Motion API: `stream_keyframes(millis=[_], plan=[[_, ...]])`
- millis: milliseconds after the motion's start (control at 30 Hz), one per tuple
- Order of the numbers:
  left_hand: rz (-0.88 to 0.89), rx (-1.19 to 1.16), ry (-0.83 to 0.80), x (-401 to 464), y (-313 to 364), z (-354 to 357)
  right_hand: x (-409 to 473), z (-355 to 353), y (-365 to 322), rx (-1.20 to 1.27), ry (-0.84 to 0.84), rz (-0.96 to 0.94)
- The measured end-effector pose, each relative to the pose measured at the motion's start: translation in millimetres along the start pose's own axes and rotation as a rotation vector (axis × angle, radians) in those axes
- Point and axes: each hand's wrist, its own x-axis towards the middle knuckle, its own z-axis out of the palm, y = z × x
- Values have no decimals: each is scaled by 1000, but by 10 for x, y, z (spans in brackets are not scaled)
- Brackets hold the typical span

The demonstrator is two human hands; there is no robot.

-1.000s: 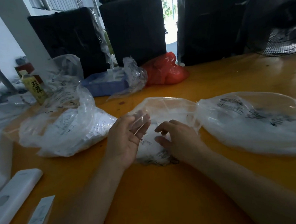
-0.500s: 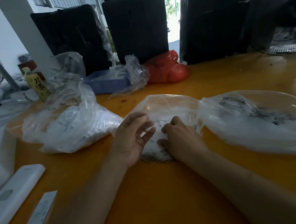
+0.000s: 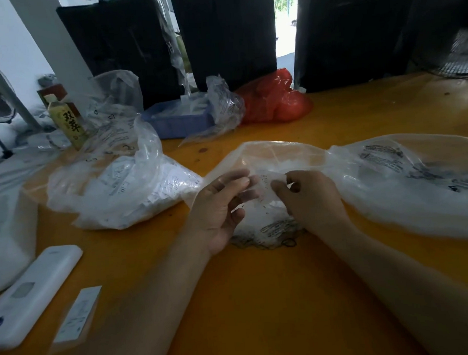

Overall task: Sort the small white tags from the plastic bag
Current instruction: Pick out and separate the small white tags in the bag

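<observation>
Both hands have come up off the bag with a tag between them.

A second ago the hands lay low on the plastic bag (image 3: 275,159); now the left hand (image 3: 218,205) and right hand (image 3: 307,198) pinch a small white tag (image 3: 268,185) just above it, so one tag looks ready to sort. Each grip is curled onto the tag. The bag rests on the desk (image 3: 261,298), between two other bags.
</observation>
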Motion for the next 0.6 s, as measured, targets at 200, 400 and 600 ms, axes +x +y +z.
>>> stream_keyframes(millis=[200,400,600], plan=[[2,-72,34,56,-20,-14,-10,-1,31,135,23,-5],[10,-67,7,109,-101,-41,-61,-102,-41,606,33,-29],[21,-67,7,93,-127,-33,6,-107,5,577,61,-30]])
